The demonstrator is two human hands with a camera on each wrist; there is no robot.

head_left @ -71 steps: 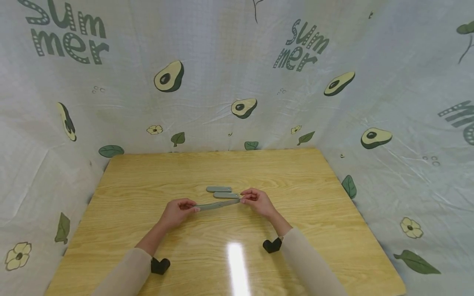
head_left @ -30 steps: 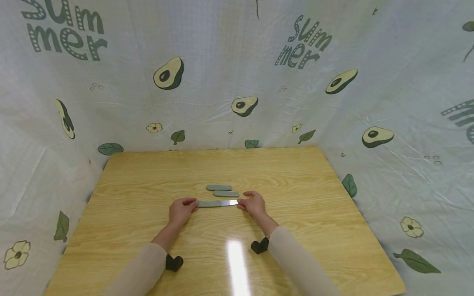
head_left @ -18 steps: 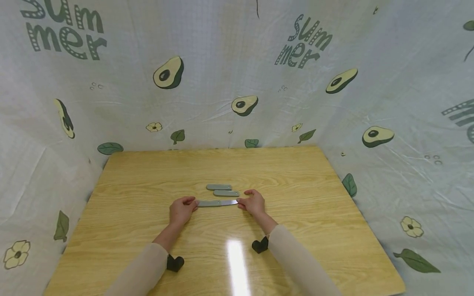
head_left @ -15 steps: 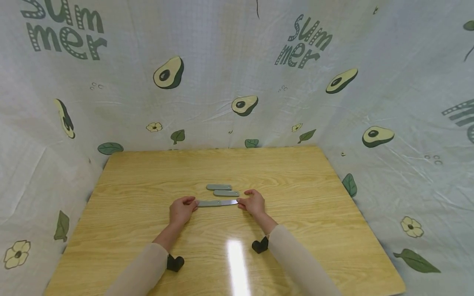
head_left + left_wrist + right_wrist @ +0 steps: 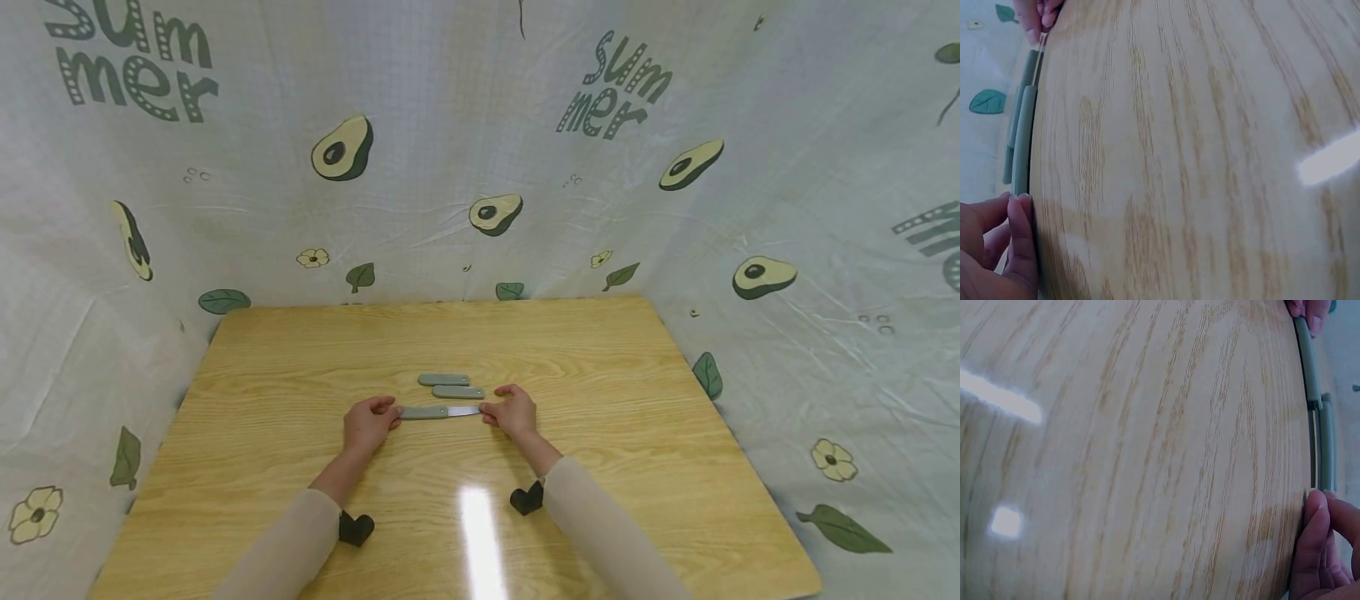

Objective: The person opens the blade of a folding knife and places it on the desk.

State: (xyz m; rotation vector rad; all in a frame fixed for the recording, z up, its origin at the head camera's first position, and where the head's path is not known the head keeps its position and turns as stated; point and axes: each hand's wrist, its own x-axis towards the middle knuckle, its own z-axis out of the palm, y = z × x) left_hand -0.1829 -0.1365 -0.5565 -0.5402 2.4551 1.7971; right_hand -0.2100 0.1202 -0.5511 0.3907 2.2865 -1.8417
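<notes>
The person wears a top with long, soft sleeves in a pale beige colour, and each sleeve stops at the wrist. The left hand [image 5: 369, 425] and the right hand [image 5: 512, 412] are bare, with no rings or gloves. A small black heart-shaped thing [image 5: 355, 527] sits under the left wrist, and one more [image 5: 527, 498] under the right wrist.

Place: a small recording booth, not a lived-in room
Walls: a pale plastic sheet printed with avocados, leaves, flowers and the word "Summer" [image 5: 480, 167], hung creased on three sides
Furniture: one light wood-grain table with a glossy top [image 5: 600, 367]
Light: a bright overhead lamp's glare streak [image 5: 480, 542] mirrored on the tabletop
</notes>
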